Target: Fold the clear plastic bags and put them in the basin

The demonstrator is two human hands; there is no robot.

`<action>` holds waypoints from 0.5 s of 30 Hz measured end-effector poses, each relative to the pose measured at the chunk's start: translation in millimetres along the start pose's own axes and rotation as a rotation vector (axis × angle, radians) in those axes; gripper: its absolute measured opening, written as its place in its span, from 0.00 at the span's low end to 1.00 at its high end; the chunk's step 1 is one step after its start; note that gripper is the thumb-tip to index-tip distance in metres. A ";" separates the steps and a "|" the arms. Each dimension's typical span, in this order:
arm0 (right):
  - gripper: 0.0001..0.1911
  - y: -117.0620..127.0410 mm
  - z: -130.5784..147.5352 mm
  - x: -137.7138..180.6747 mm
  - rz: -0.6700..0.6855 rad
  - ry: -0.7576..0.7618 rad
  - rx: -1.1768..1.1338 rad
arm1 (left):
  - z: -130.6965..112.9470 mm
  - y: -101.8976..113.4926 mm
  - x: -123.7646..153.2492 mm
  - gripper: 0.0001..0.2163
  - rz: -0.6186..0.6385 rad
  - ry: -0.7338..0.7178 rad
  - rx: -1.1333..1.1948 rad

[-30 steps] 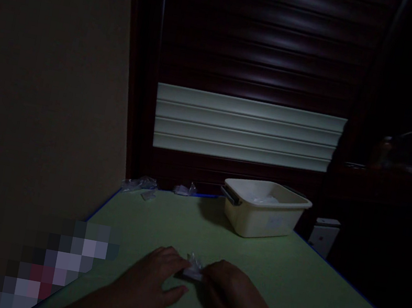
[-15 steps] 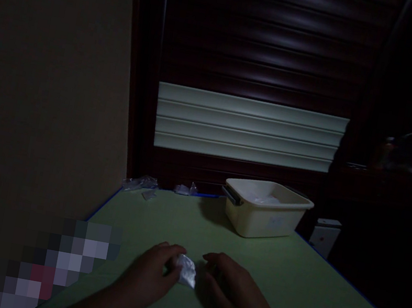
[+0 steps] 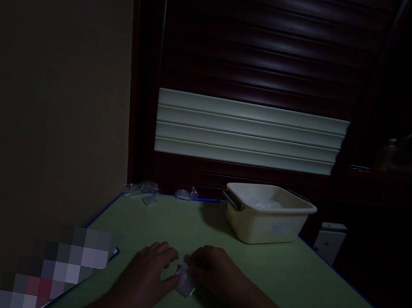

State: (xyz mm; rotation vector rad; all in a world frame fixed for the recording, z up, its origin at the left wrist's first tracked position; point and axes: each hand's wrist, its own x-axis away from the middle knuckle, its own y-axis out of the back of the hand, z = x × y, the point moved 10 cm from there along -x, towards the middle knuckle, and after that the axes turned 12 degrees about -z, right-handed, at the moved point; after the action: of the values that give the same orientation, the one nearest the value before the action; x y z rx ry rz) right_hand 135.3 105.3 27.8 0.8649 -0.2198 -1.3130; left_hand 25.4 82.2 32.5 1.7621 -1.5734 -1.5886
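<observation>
A small white crumpled packet [image 3: 185, 283] lies on the green table [image 3: 285, 290] between my hands. My left hand [image 3: 148, 274] has its fingers curled and its thumb pressed on the packet's left side. My right hand [image 3: 211, 272] is curled over the packet's upper right edge, with its fingertips on it. Both hands rest low on the table near its front. The room is dim and the fingers show only in part.
A cream plastic tub [image 3: 267, 214] with something white inside stands at the back right of the table. Several clear plastic scraps [image 3: 143, 191] lie along the far left edge by the wall. A small white box [image 3: 329, 239] sits beyond the table's right edge.
My right hand moved left and closed onto the packet. The packet shifted slightly toward me, with both hands now on it.
</observation>
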 end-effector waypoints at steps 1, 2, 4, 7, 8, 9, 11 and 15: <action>0.04 -1.8 -1.1 -2.1 -0.007 0.001 0.013 | 1.3 1.4 0.0 0.06 -0.013 0.004 -0.002; 0.04 -2.9 -2.0 -2.4 -0.018 0.001 0.022 | 2.0 3.0 0.0 0.04 -0.028 0.004 -0.003; 0.04 -2.5 -2.9 1.3 -0.052 -0.006 0.027 | 1.8 6.2 -0.6 0.02 -0.058 0.002 0.010; 0.06 4.0 -2.0 10.7 -0.126 -0.035 -0.009 | 3.4 9.3 -3.3 0.10 -0.098 0.049 0.111; 0.07 7.4 -1.0 13.0 -0.159 -0.047 -0.057 | 5.8 9.1 -4.4 0.12 -0.105 0.091 0.176; 0.07 10.8 0.4 14.5 -0.194 -0.053 -0.121 | 9.6 7.4 -5.3 0.14 -0.102 0.153 0.274; 0.08 16.7 3.4 14.9 -0.262 -0.048 -0.275 | 17.2 -0.8 -5.7 0.13 -0.065 0.295 0.519; 0.12 15.9 -0.4 9.8 -0.307 -0.070 -0.534 | 22.9 -17.7 -5.1 0.14 0.026 0.448 0.819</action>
State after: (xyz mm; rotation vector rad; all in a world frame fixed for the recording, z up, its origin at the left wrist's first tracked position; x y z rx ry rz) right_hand 150.3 96.7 34.9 0.4049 0.2146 -1.5883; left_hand 16.3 102.5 13.4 2.2324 -2.1229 -0.4461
